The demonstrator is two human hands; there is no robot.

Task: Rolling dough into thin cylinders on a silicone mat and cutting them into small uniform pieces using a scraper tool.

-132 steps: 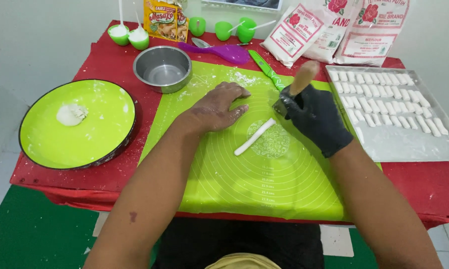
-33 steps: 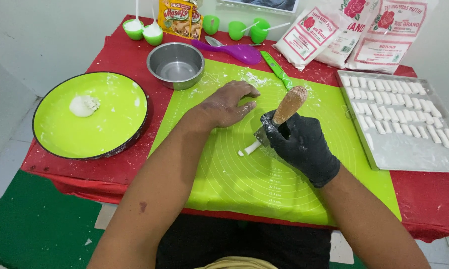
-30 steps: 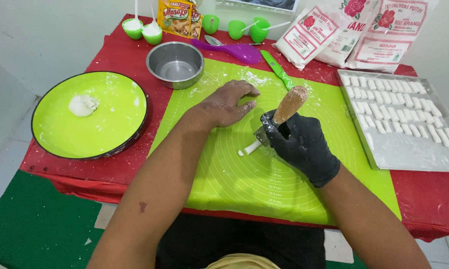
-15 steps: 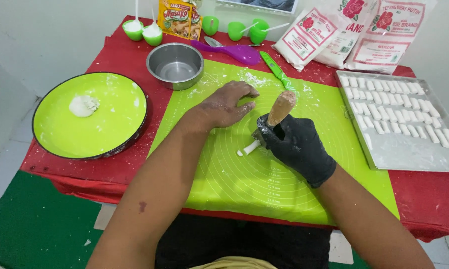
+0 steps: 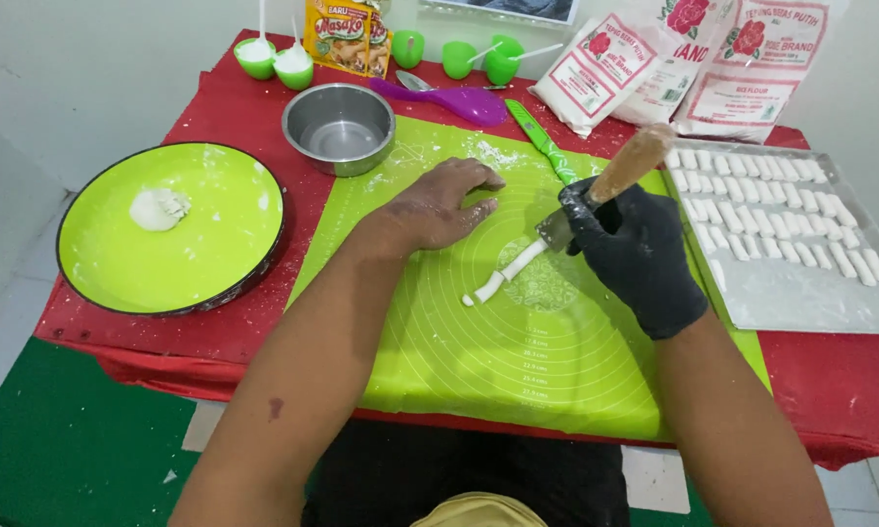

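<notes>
Left hand (image 5: pixel 439 207) bare, palm down, flat on the green silicone mat (image 5: pixel 479 361), fingers spread loosely and pointing right, holding nothing. Forearm angled in from lower left.

Right hand (image 5: pixel 635 249) in black glove, closed in a fist round the wooden handle of a scraper (image 5: pixel 596 190); handle sticking up and to the right, metal blade down at the mat. Blade edge touching the upper end of the dough rope (image 5: pixel 506 274).

Dough rope: one, thin, white, lying diagonally on mat centre, between the two hands, just below the left fingertips.

Counts:
- 1 metal tray (image 5: pixel 830 303) at right, holding cut white dough pieces (image 5: pixel 771 205) in rows (too many and too small to count reliably).
- 1 round green plate (image 5: pixel 215 244) at left, with 1 dough lump (image 5: pixel 157 208) on it.
- 1 steel bowl (image 5: pixel 339 127) above the mat.
- 1 green knife (image 5: pixel 539 140) at mat's top edge.
- 1 purple spoon (image 5: pixel 459 100).
- 5 small green cups along the far edge.
- 3 white flour bags (image 5: pixel 693 68) at top right, 1 orange packet (image 5: pixel 344 34) at top.

All on a red tablecloth (image 5: pixel 88 322).
</notes>
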